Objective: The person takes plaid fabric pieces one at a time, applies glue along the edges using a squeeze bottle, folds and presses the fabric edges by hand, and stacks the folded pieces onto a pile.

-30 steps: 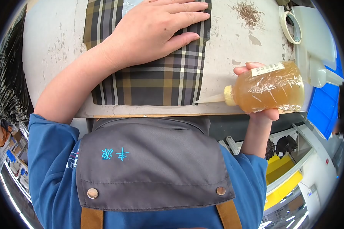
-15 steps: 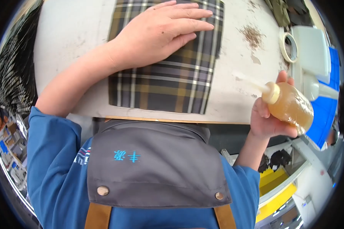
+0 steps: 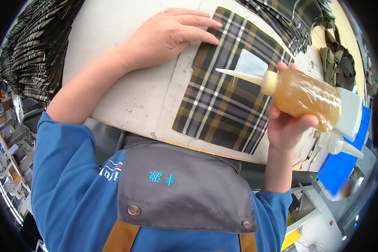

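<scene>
Head view: right fingers (image 3: pixel 305 122) grip glossy cylindrical bottle (image 3: pixel 304 94) above plaid cloth (image 3: pixel 222 109).

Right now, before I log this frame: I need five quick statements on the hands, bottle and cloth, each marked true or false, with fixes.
1. The right hand holds the bottle. True.
2. The left hand grips the bottle too. False: it holds nothing; its fingers reach over the edge of the plaid cloth.
3. The nozzle points toward the apron. False: it points to the person's left, above the cloth.
4. A pale patch lies on the plaid cloth. True.
5. The bottle's contents look blue. False: they look amber.
</scene>
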A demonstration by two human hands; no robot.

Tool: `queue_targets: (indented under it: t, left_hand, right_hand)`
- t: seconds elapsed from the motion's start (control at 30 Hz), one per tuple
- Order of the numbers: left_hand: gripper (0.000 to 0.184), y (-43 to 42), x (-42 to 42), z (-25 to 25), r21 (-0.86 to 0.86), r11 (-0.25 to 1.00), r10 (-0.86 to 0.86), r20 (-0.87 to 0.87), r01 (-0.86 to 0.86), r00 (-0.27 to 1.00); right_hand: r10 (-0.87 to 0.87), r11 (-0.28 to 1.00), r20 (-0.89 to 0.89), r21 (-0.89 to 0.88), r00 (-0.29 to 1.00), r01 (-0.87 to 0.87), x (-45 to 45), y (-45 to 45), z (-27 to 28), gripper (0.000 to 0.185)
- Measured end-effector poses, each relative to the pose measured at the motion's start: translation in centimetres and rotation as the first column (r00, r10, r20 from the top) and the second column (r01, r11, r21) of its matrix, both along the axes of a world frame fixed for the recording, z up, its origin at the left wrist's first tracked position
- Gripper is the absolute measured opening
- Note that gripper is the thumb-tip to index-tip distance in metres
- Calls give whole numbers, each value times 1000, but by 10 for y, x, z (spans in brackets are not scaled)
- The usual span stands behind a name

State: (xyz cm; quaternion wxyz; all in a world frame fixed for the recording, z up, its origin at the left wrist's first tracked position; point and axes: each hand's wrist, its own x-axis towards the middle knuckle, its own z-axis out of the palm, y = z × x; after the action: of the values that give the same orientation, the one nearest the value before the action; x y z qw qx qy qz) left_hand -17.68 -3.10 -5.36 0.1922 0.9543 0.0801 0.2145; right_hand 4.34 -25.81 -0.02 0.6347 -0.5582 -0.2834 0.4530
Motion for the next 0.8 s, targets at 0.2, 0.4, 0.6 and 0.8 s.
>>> queue_targets:
  t: [0.2, 0.4, 0.6, 0.8]
  left_hand:
    - [35, -3, -1, -1, -12, 998, 56, -2, -56, 998]
    - [32, -4, 0, -4, -24, 997, 72, 25, -71, 997]
    - [32, -5, 0, -5, -24, 997, 77, 25, -77, 997]
    - [31, -4, 1, -5, -28, 997, 77, 19, -76, 997]
  right_hand:
    - [18, 995, 138, -99, 990, -5, -22, 33, -5, 119]
    - [-15, 993, 201, -115, 980, 39, -24, 40, -9, 117]
    - [13, 992, 195, -125, 981, 11, -25, 40, -9, 116]
    - [76, 987, 160, -155, 984, -51, -21, 38, -8, 114]
